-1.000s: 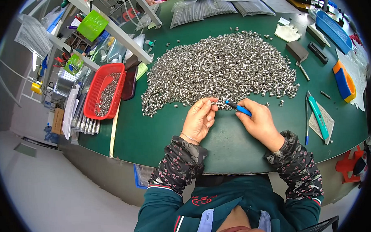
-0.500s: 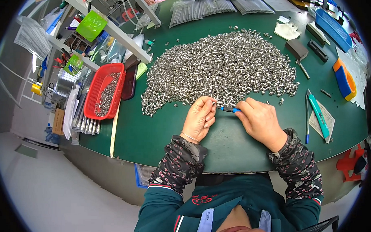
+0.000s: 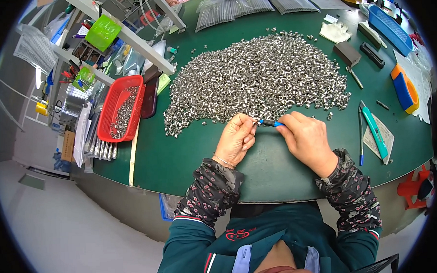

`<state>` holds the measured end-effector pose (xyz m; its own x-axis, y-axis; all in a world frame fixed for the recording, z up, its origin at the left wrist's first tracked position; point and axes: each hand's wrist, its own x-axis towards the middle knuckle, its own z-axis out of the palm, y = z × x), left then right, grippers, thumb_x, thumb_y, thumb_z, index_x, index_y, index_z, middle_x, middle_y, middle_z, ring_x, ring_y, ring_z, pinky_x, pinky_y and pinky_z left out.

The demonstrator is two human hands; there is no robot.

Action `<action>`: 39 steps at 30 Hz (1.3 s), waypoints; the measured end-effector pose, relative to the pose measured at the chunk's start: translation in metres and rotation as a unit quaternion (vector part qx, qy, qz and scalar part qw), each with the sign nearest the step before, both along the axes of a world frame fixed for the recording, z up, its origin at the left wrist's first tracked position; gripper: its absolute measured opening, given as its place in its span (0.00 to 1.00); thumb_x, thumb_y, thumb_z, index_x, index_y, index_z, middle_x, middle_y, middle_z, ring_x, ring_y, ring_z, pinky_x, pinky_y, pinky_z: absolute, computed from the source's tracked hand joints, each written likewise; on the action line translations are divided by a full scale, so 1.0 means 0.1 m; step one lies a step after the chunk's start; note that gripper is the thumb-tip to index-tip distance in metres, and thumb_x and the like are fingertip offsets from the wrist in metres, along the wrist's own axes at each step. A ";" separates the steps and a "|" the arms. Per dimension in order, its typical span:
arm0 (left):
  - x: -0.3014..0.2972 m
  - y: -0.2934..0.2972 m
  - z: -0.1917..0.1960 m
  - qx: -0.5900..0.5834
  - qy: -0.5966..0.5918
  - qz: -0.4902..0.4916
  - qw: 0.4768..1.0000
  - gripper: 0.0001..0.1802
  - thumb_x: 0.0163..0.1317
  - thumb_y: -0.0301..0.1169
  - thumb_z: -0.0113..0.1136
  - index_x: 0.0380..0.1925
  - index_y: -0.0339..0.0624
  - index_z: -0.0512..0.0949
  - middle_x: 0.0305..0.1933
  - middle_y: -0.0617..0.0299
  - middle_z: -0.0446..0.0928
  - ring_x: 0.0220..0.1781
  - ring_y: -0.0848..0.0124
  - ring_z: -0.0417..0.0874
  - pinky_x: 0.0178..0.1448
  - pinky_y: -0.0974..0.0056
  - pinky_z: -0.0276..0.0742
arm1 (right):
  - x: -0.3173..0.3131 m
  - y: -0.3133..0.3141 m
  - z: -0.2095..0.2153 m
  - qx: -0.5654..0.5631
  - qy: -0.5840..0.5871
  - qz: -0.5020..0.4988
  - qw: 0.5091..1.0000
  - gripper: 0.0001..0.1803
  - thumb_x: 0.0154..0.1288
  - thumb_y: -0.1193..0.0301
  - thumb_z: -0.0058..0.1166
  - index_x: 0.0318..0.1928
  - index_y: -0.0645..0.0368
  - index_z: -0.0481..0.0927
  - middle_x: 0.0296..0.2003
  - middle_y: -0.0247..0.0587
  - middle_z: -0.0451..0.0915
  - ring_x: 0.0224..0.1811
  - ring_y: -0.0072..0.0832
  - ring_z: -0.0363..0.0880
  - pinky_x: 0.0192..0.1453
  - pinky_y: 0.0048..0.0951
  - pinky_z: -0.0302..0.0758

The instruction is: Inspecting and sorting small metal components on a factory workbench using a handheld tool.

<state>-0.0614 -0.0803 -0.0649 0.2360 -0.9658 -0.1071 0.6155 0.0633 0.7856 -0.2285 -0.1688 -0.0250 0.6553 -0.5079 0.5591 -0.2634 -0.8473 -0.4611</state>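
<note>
The left hand (image 3: pixel 237 138) has its thumb and forefinger pinched together on a small silvery metal piece (image 3: pixel 255 121), mostly hidden by the fingertips, so its exact shape cannot be told. The right hand (image 3: pixel 307 138) has its thumb and fingers closed around a slim blue-and-black pen-shaped tool (image 3: pixel 270 123), whose tip points left and meets or nearly meets the piece; contact is too small to make out. The step in hand appears to be working the tip at that single piece, and the next move seems to call for a steady left pinch and fine aim from the right. Just beyond the fingertips spreads a broad heap of short silvery metal rings (image 3: pixel 255 77), its near edge close enough that loose rings could crowd the tool. Nearer the body than the fingers lies the dark green tabletop (image 3: pixel 273 178). Well left of the left fingers sits a red plastic basket (image 3: pixel 113 138) holding similar rings. Well right of the right fingers lie a teal slide-blade knife (image 3: pixel 375 132) and an orange-and-blue rounded dispenser (image 3: pixel 405 89), both out of the way.
</note>
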 end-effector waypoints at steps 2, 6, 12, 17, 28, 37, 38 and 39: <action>0.00 0.00 0.00 0.001 0.002 0.000 1.000 0.06 0.60 0.31 0.50 0.31 0.39 0.70 0.23 0.66 0.67 0.16 0.84 0.58 0.15 0.80 0.53 | -0.01 0.03 0.00 -0.017 0.035 -0.015 0.999 0.06 0.50 0.70 0.54 0.24 0.56 0.71 0.18 0.38 0.69 0.20 0.35 0.73 0.21 0.34 0.67; 0.02 0.00 -0.04 0.003 -0.019 0.015 1.000 0.06 0.60 0.31 0.50 0.30 0.40 0.70 0.23 0.65 0.68 0.16 0.84 0.60 0.15 0.80 0.54 | -0.02 0.03 -0.05 -0.015 0.054 0.033 0.998 0.06 0.50 0.70 0.55 0.24 0.56 0.71 0.18 0.38 0.69 0.20 0.36 0.73 0.21 0.34 0.67; 0.01 0.00 -0.03 0.005 -0.015 -0.001 1.000 0.06 0.60 0.31 0.50 0.29 0.40 0.69 0.23 0.65 0.69 0.16 0.84 0.60 0.15 0.80 0.55 | -0.02 0.00 -0.03 0.043 0.006 -0.002 0.999 0.06 0.50 0.70 0.54 0.24 0.57 0.72 0.18 0.39 0.70 0.20 0.39 0.72 0.22 0.36 0.67; 0.01 -0.01 -0.02 0.029 -0.031 0.020 0.999 0.06 0.60 0.30 0.50 0.27 0.40 0.69 0.22 0.65 0.69 0.15 0.84 0.60 0.15 0.80 0.55 | -0.03 0.00 -0.06 0.071 0.032 0.064 0.995 0.07 0.51 0.70 0.54 0.24 0.58 0.72 0.19 0.40 0.71 0.21 0.41 0.72 0.23 0.39 0.67; 0.01 -0.01 0.00 -0.004 0.017 -0.001 1.000 0.08 0.62 0.32 0.48 0.32 0.39 0.70 0.23 0.66 0.66 0.17 0.83 0.59 0.15 0.79 0.54 | -0.04 -0.05 -0.02 0.200 0.039 0.066 0.977 0.07 0.51 0.69 0.54 0.28 0.59 0.75 0.22 0.43 0.75 0.24 0.41 0.74 0.26 0.36 0.68; 0.04 0.00 0.04 0.022 0.047 0.009 0.999 0.11 0.63 0.34 0.46 0.35 0.38 0.70 0.27 0.65 0.67 0.18 0.83 0.60 0.15 0.79 0.55 | -0.02 -0.06 -0.05 0.184 0.004 -0.001 0.983 0.07 0.52 0.69 0.54 0.30 0.58 0.76 0.24 0.42 0.76 0.25 0.40 0.75 0.27 0.35 0.69; 0.04 0.00 0.03 0.022 0.047 0.009 0.999 0.11 0.63 0.34 0.46 0.35 0.38 0.70 0.27 0.65 0.67 0.18 0.83 0.60 0.15 0.79 0.55 | -0.02 -0.06 -0.05 0.184 0.003 -0.002 0.983 0.07 0.52 0.69 0.54 0.30 0.58 0.76 0.24 0.42 0.76 0.25 0.40 0.75 0.27 0.35 0.69; 0.05 0.00 0.03 0.019 0.044 0.006 0.999 0.11 0.63 0.34 0.46 0.36 0.37 0.70 0.27 0.65 0.68 0.19 0.83 0.61 0.15 0.79 0.55 | -0.03 -0.05 -0.05 0.180 0.009 -0.001 0.984 0.07 0.52 0.69 0.54 0.30 0.58 0.75 0.24 0.42 0.75 0.25 0.40 0.74 0.27 0.35 0.69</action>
<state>-0.0566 -0.0803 -0.0621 0.2362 -0.9575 -0.1654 0.6819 0.0420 0.7302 -0.2311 -0.1738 -0.0300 0.6624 -0.6719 0.3313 -0.2751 -0.6295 -0.7267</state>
